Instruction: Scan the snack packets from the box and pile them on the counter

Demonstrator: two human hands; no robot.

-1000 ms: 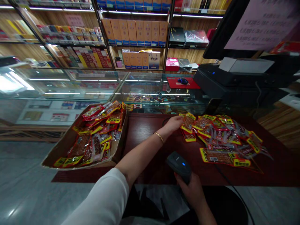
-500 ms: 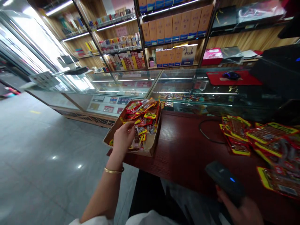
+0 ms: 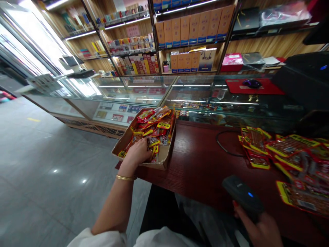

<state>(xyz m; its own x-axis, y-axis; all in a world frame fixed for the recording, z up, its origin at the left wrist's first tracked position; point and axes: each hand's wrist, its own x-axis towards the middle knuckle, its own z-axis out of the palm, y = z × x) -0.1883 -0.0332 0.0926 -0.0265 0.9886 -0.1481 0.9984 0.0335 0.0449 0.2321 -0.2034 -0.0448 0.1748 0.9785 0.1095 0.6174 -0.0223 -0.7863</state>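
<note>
A shallow cardboard box [image 3: 164, 164] filled with red and yellow snack packets [image 3: 154, 128] sits at the left end of the dark red wooden counter. My left hand [image 3: 140, 151] is down inside it, fingers curled and closed at a snack packet [image 3: 153, 141]; the fingertips are partly hidden. My right hand [image 3: 264, 226] grips a dark handheld barcode scanner [image 3: 243, 195] with a blue light, held over the front of the counter. Right of the scanner lies a pile of larger snack packets [image 3: 293, 151], with one packet [image 3: 305, 199] nearer to me.
Behind the wooden counter [image 3: 190, 157] runs a glass display case [image 3: 144, 91]. A black cable [image 3: 223, 147] loops across the wood. A mouse [image 3: 252, 83] rests on a red mat [image 3: 231, 85]. Boxed goods [image 3: 189, 32] line the back shelves. Grey floor [image 3: 64, 154] is at left.
My left hand has moved down deeper among the packets in the box. The right hand still holds the scanner, nearly in place. The view has shifted slightly.
</note>
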